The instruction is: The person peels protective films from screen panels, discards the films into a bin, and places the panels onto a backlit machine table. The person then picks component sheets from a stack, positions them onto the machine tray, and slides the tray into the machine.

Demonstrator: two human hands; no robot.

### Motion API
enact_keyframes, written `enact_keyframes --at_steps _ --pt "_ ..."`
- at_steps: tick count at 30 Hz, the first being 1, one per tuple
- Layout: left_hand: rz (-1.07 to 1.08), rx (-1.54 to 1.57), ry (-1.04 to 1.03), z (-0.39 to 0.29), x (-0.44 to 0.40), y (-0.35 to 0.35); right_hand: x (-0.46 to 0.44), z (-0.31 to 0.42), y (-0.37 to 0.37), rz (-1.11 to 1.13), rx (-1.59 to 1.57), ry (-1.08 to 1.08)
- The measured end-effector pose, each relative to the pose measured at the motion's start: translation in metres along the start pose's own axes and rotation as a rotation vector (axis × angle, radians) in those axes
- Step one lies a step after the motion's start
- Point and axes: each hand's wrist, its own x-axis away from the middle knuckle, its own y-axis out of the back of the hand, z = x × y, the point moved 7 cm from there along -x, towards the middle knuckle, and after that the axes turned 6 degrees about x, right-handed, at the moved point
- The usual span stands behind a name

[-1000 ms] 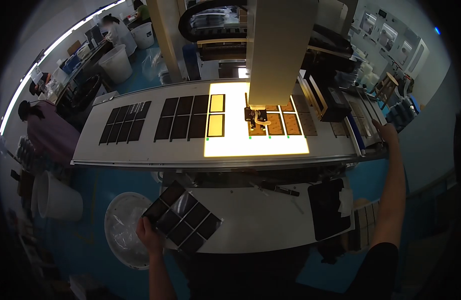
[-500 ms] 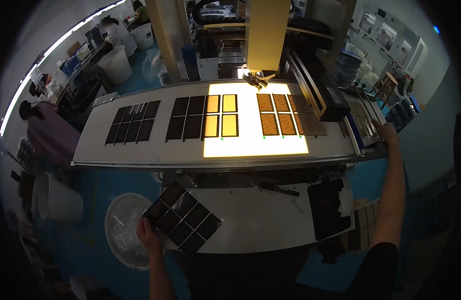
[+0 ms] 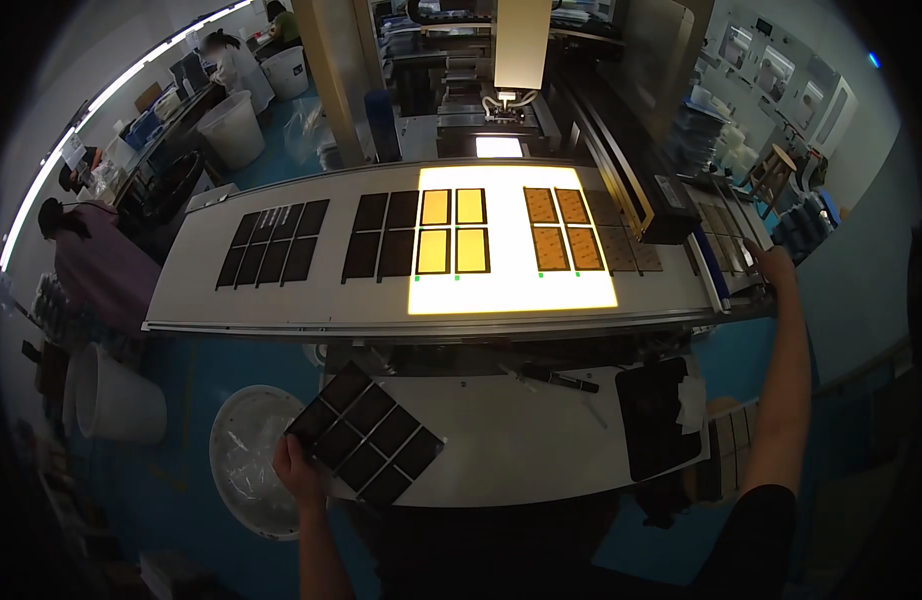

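My left hand (image 3: 295, 470) grips the left corner of a dark sheet (image 3: 366, 432) divided into several rectangles, which is tilted over the near table. At the far right my right hand (image 3: 773, 264) touches the end of the machine bed beside some brownish panels (image 3: 723, 232); its fingers are too small and dim to read. Dark panel groups lie on the white bed (image 3: 181, 290). Over the bright lit area (image 3: 511, 290) are yellow-lit panels (image 3: 435, 250) on the left and brown patterned panels (image 3: 585, 249) on the right.
A machine head (image 3: 519, 50) hangs behind the bed, and a dark rail unit (image 3: 666, 210) crosses its right part. On the near table (image 3: 511, 460) lie a marker (image 3: 571, 381) and a black tray (image 3: 656, 425). A white bin (image 3: 246, 460) stands at left. Co-workers (image 3: 91, 250) are at far left.
The machine head has drawn back from over the lit area to behind the bed. Dark and yellow-lit panels have shifted right along the bed. Both my hands have stayed in place.
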Motion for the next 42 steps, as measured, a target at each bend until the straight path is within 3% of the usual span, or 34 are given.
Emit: enact_keyframes --at_steps 9,13,16,18,22,24,28,31,35,38,42 --pt "0.007 -0.009 0.003 -0.004 0.001 -0.002 -0.004 -0.004 -0.001 -0.063 0.032 0.011" --pt "0.041 -0.038 -0.056 0.003 0.004 0.01 -0.006 -0.005 -0.007 0.03 -0.04 0.023" --pt "-0.079 0.146 -0.067 -0.015 0.016 0.016 0.0 -0.002 0.001 0.029 -0.015 0.011" --pt "-0.264 -0.018 -0.286 -0.057 0.019 0.02 0.003 0.003 0.002 -0.002 0.021 0.025" --pt "-0.14 -0.05 -0.336 -0.133 0.001 0.076 -0.042 -0.028 -0.029 -0.052 -0.03 0.15" --pt "-0.298 0.026 -0.459 -0.169 -0.016 0.117 -0.06 -0.042 -0.04 -0.102 -0.021 0.145" --pt "-0.456 -0.704 -0.885 -0.269 -0.044 0.139 -0.043 -0.032 -0.029 0.065 -0.039 0.067" --pt "-0.542 -0.391 -0.78 -0.296 -0.106 0.155 -0.049 -0.04 -0.032 -0.051 -0.034 0.055" --pt "-0.574 0.14 -0.639 -0.314 -0.201 0.133 -0.043 -0.034 -0.026 -0.024 0.003 0.017" --pt "-0.518 0.477 -0.527 -0.287 -0.274 0.114 -0.045 -0.041 -0.027 -0.032 0.048 0.007" --pt "-0.663 0.654 -0.148 -0.195 -0.365 0.101 -0.037 -0.036 -0.021 0.005 0.006 0.007"
